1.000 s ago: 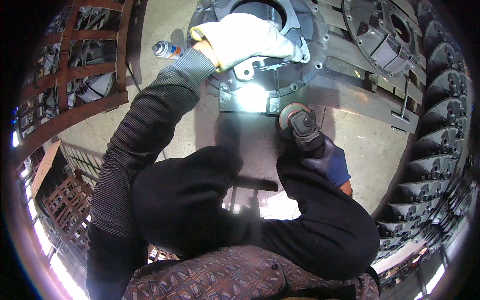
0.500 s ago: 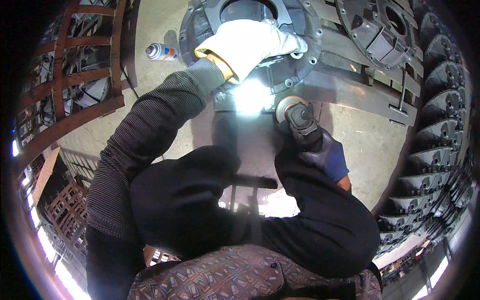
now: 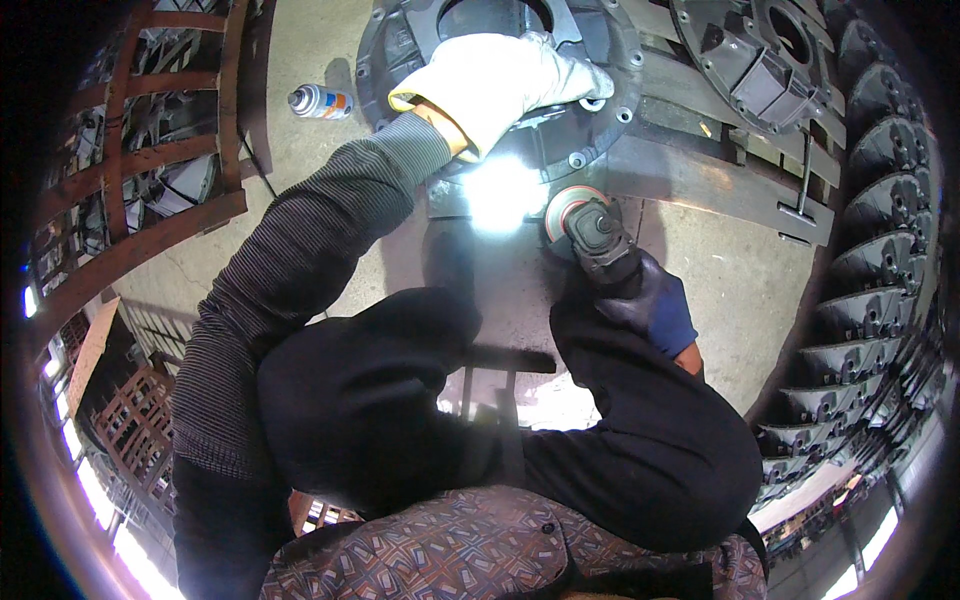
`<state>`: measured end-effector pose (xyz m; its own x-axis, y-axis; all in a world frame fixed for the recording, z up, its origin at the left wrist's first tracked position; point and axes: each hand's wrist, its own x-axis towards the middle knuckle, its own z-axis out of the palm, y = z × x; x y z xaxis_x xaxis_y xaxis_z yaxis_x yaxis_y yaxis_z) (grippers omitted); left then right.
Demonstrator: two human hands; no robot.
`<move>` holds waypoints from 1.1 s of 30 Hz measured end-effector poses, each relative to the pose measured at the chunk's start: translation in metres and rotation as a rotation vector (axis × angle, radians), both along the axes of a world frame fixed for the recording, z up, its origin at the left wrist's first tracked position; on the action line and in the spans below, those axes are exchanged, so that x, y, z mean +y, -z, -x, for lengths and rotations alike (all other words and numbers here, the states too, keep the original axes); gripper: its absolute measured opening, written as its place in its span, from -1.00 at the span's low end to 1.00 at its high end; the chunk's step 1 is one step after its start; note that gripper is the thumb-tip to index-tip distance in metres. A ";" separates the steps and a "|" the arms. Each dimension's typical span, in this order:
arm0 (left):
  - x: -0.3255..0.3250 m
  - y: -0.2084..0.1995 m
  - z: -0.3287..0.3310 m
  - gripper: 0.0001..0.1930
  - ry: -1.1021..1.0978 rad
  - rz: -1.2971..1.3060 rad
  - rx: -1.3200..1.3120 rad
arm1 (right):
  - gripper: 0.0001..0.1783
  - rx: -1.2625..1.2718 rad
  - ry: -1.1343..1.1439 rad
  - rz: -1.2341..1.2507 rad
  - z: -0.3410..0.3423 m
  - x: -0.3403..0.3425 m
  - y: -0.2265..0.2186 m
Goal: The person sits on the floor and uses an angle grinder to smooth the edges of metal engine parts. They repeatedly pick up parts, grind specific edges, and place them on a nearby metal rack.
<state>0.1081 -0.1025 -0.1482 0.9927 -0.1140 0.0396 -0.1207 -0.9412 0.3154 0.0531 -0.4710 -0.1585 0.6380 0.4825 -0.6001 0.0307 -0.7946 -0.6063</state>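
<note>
My left hand [image 3: 500,85], in a white glove with a yellow-edged cuff, lies across a round dark-grey metal casting [image 3: 395,90]. Its fingers stretch to the right, toward a bolt hole near the casting's rim. Below the casting's right side, my right hand [image 3: 640,295] is wrapped around an angle grinder [image 3: 602,238] in a dark blue glove. The grinder's disc [image 3: 562,208] points up and to the left, just apart from the casting's lower edge. A bright patch of light washes out part of that edge.
A spray can [image 3: 322,101] lies on the floor to the left. Another grey casting [image 3: 760,75] rests on slats at the upper right, near a T-shaped metal bar [image 3: 803,180]. Stacked castings [image 3: 870,270] line the right, and a brown metal crate [image 3: 120,150] stands at left.
The grinder has shifted slightly up and left, with its disc turned a little more into view. My left hand stays on the casting.
</note>
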 end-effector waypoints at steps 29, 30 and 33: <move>0.002 -0.007 0.009 -0.49 0.005 -0.065 -0.162 | -0.11 -0.127 -0.425 0.100 -0.007 0.078 -0.002; 0.002 -0.010 0.009 -0.48 -0.005 -0.039 -0.061 | -0.11 -0.145 -0.425 0.098 -0.007 0.077 -0.002; 0.000 -0.019 0.010 -0.46 -0.026 -0.020 0.091 | -0.08 -0.116 -0.399 0.128 -0.008 0.070 -0.005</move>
<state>0.0982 -0.1024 -0.1292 0.9947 -0.0881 -0.0533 -0.0678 -0.9500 0.3047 0.0609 -0.4012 -0.1533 0.4834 0.6310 -0.6067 0.4127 -0.7755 -0.4778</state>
